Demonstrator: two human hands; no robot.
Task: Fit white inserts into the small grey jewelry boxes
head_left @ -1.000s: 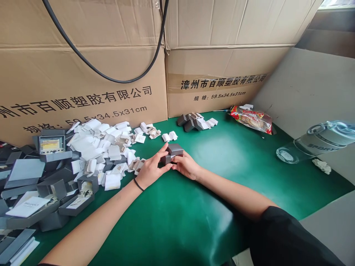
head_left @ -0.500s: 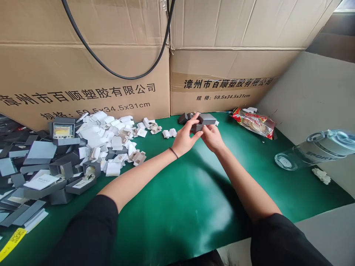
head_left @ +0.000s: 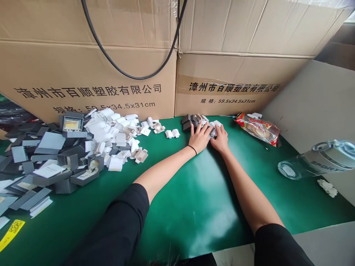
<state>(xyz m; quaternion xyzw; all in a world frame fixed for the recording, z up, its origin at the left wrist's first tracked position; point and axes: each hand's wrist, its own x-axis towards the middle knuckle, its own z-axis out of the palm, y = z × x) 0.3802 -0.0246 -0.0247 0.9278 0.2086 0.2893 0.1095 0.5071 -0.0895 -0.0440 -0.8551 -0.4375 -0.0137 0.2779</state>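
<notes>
Both my hands are at the back of the green table, over a small cluster of white folded card inserts (head_left: 215, 123). My left hand (head_left: 200, 137) lies with its fingers stretched and spread over the left side of the cluster. Close to it on the right, my right hand (head_left: 220, 140) rests against the inserts, fingers apart and slightly bent. Just left of the cluster stand several small dark grey boxes (head_left: 186, 122), near my left fingertips. Part of the inserts is hidden under my hands.
A heap of white inserts (head_left: 115, 129) and a pile of opened grey boxes (head_left: 52, 162) spread over the left side. Large cartons (head_left: 124, 66) stand behind, with a hanging black cable (head_left: 138, 78). To the right lie a red snack bag (head_left: 259, 129) and a clear bottle (head_left: 310, 162).
The grey box that both hands held up is out of them. My hands have come down onto the white inserts, moving right in view. The camera view has shifted a little.
</notes>
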